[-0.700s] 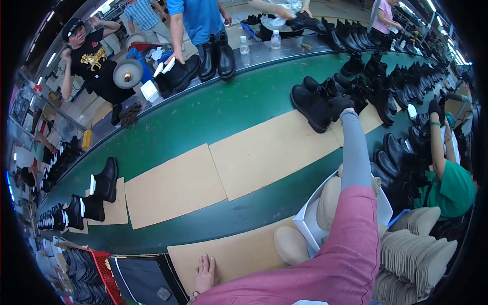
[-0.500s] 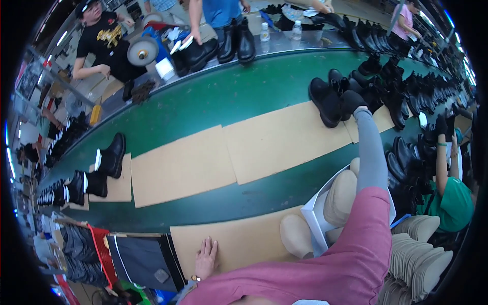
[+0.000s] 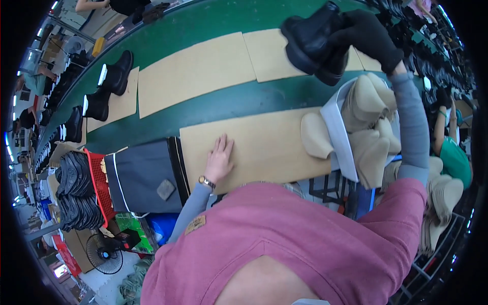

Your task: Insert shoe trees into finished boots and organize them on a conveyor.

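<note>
My left hand (image 3: 220,159) lies flat, fingers apart, on a tan board (image 3: 264,145) at the near edge of the green conveyor belt (image 3: 223,104); a watch is on that wrist. My right hand (image 3: 368,36), in a black glove, grips a pair of black ankle boots (image 3: 316,43) and holds them in the air above the belt. Just below the boots stands a white bin (image 3: 338,137) with several beige shoe lasts (image 3: 368,99) in it.
Black boots (image 3: 109,84) stand in a row on tan boards at the belt's left. A red crate (image 3: 96,185) with dark soles and a dark tray sit left of my hand. More lasts are stacked at the right near a person in green (image 3: 455,157).
My right hand has lifted the black boots off the far side of the belt and brought them toward me. The view has tilted down; my left hand stays on the board.
</note>
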Demonstrator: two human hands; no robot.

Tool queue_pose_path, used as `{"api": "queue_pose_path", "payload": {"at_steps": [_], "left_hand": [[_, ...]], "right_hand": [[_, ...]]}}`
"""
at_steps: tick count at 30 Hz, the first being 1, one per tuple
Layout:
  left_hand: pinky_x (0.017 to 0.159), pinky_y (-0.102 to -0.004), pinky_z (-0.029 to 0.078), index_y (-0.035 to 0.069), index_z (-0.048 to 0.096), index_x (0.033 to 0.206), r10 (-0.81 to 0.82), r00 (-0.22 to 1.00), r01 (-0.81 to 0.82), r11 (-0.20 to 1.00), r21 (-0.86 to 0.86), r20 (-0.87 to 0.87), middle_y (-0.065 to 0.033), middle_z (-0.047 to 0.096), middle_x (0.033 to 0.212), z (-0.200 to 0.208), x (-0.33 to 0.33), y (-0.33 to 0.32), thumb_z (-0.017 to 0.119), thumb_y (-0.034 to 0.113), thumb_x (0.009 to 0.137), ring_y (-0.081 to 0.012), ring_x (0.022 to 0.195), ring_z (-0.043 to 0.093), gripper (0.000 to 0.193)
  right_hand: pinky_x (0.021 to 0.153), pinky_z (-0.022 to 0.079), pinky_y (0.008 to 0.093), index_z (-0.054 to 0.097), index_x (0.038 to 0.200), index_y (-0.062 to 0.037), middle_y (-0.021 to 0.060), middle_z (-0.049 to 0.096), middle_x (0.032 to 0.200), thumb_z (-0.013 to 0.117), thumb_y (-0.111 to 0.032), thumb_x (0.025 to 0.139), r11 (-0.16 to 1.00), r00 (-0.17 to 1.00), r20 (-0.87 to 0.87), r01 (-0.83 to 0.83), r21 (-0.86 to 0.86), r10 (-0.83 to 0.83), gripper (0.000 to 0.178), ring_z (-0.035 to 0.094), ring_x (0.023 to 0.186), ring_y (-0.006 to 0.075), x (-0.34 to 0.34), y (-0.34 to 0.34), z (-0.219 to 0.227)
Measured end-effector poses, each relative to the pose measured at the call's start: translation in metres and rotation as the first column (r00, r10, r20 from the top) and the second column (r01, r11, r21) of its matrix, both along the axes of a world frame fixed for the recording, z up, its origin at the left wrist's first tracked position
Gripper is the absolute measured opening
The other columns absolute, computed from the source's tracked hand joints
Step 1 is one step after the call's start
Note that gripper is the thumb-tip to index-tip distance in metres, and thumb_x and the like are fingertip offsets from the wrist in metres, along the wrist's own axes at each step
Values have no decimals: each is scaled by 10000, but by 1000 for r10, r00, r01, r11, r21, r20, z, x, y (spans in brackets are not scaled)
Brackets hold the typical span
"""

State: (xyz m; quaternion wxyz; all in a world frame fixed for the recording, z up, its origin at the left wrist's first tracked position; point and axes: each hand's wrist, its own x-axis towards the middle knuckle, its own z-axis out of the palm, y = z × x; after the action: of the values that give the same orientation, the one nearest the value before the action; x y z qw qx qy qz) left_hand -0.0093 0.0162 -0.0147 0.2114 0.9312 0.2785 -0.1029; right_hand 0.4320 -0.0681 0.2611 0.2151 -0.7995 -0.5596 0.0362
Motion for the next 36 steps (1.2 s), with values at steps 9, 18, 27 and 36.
{"api": "queue_pose_path", "payload": {"at_steps": [9,18,27,36], "left_hand": [[816,-299,502,29,640,1226,478,551,-131,859,-495,684,-103,620,1109,44,-5,25,568,158,980,-188,946,603,286],[617,-252,472,28,697,1101,268,664,107,890,-443,699,-47,583,905,73,-2,9,709,152,893,-100,718,577,242],[576,-329,440,-25,719,847,275,701,59,897,-438,658,-85,572,705,64,15,25,671,237,917,-162,592,547,275],[575,-306,440,-49,712,806,502,764,-59,680,-731,405,-16,612,674,53,20,28,667,308,925,-80,617,526,379]], "right_hand": [[708,463,450,652,713,-79,129,566,795,653,-79,703,926,935,-7,-353,-136,355,10,582,760,312,-280,-64,-140],[878,497,368,651,1165,-68,116,629,1113,826,-166,721,968,907,-343,-203,150,244,486,620,1021,269,-254,-97,-121],[769,499,310,687,1095,-14,116,669,995,703,-201,888,945,957,-289,77,319,20,280,638,876,201,-204,-49,-188],[749,484,276,718,968,5,54,691,854,681,-160,881,963,646,-760,149,225,78,190,618,808,127,-173,-56,-201]]}}
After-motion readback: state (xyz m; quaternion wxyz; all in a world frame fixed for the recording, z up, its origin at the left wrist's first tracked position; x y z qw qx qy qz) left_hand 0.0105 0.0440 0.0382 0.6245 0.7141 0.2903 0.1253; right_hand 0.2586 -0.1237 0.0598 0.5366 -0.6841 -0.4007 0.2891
